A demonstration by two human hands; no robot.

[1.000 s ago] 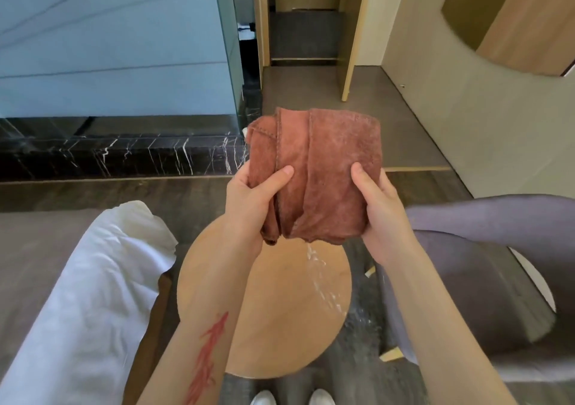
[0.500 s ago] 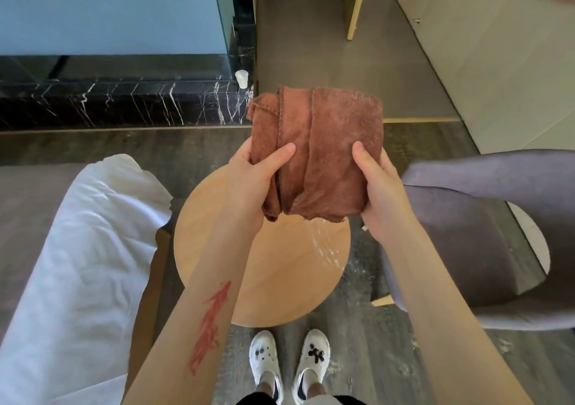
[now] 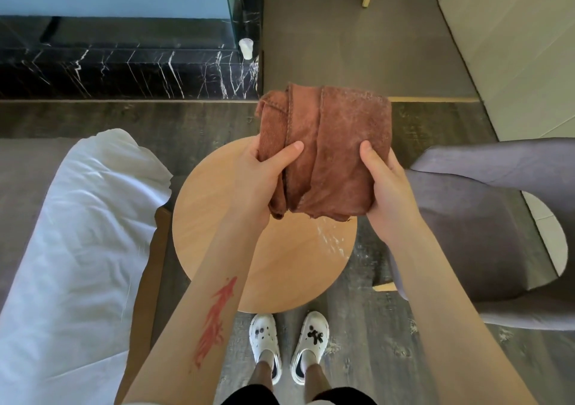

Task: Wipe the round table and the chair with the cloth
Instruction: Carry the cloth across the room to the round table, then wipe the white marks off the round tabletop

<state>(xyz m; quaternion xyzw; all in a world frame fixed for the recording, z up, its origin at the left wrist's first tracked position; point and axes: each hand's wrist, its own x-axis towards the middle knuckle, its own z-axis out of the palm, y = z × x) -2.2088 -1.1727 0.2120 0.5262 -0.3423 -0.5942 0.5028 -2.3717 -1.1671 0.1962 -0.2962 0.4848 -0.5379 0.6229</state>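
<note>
A folded rust-brown cloth (image 3: 329,149) hangs in the air above the round wooden table (image 3: 224,236). My left hand (image 3: 264,180) grips its left side, thumb on the front. My right hand (image 3: 385,187) holds its right edge. White smears (image 3: 331,243) mark the table's right part, just below the cloth. The grey upholstered chair (image 3: 485,224) stands to the right of the table, its seat facing me.
A bed with white sheets (image 3: 77,249) lies along the left, close to the table. A black marble ledge (image 3: 124,68) with a white cup (image 3: 246,48) runs across the back. My white shoes (image 3: 286,342) stand just in front of the table.
The view has tilted down, bringing my feet and more of the floor into sight. The cloth stays held in both hands in the same fold above the table.
</note>
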